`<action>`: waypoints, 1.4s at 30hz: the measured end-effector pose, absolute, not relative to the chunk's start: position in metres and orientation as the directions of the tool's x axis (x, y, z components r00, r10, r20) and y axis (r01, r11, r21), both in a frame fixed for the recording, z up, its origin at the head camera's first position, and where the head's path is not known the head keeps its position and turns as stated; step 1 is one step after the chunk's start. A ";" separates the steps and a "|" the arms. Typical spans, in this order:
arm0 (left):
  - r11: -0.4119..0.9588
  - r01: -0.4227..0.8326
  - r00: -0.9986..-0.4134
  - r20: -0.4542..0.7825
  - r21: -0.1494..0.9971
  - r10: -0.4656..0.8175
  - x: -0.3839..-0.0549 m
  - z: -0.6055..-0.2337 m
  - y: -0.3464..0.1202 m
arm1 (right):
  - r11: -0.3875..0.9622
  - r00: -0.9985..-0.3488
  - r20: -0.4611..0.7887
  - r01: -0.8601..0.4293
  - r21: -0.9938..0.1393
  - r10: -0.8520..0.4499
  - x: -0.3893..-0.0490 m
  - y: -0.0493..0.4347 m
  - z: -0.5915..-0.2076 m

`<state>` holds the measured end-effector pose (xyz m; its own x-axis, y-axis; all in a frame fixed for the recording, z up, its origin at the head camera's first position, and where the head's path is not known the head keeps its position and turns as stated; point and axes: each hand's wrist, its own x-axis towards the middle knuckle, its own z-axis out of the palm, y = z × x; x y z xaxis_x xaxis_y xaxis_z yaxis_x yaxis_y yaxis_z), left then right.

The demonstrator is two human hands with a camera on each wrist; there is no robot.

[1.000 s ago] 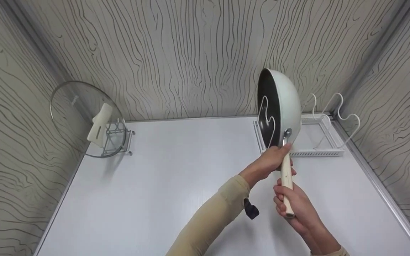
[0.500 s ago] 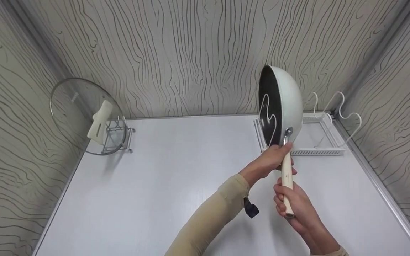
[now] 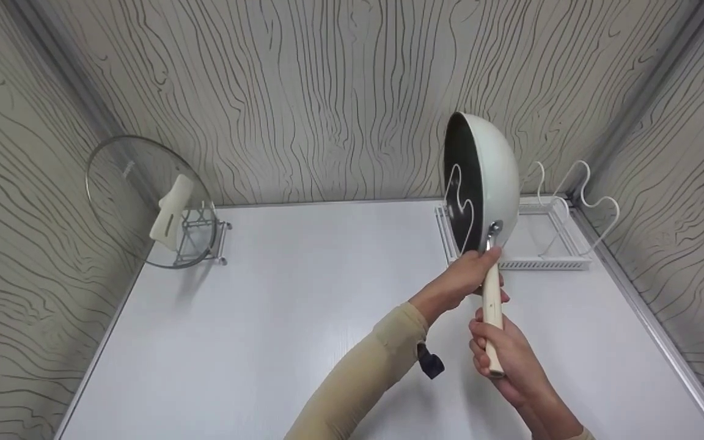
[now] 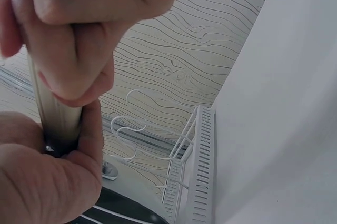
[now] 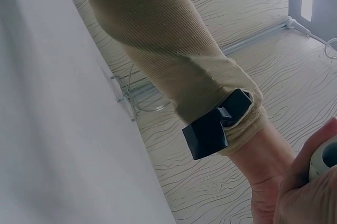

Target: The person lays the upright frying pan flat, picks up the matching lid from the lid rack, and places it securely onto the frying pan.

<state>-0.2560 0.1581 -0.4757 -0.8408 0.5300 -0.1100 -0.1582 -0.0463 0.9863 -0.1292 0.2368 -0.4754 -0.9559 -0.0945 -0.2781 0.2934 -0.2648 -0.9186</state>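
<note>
A white frying pan (image 3: 500,177) with a dark inside stands on its side in the head view, its pale handle (image 3: 491,305) toward me. My left hand (image 3: 465,275) grips the handle close to the metal bracket. Lower down, the fingers of my right hand (image 3: 508,351) are curled round the handle's end. The pan overlaps the left part of a white wire rack (image 3: 544,264), and one wavy wire divider (image 3: 471,208) crosses in front of its dark face. Both hands show close up in the left wrist view, where the left hand (image 4: 47,182) is the lower one.
At the left, a glass lid (image 3: 117,244) with a cream handle (image 3: 172,211) leans in a small metal stand (image 3: 223,241). Patterned wall panels (image 3: 327,104) enclose the white table (image 3: 278,305) at the back and sides. More wavy dividers (image 3: 602,198) rise at the rack's right.
Hardly anything differs. Both hands keep their hold on the frying pan's handle, and the pan stays over the left of the rack; the whole head view shifts slightly.
</note>
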 end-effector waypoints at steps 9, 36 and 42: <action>-0.024 -0.166 -0.852 -0.131 0.986 0.507 -0.254 -0.472 0.158 | -0.263 -0.959 -0.269 0.284 -0.922 -0.092 -0.128 0.235 -0.474; -0.063 -0.148 -0.844 -0.093 0.987 0.528 -0.251 -0.464 0.154 | -0.253 -0.966 -0.247 0.259 -0.932 -0.077 -0.126 0.232 -0.472; -0.057 -0.140 -0.849 -0.091 0.988 0.520 -0.250 -0.464 0.154 | -0.257 -0.968 -0.240 0.250 -0.934 -0.070 -0.124 0.232 -0.473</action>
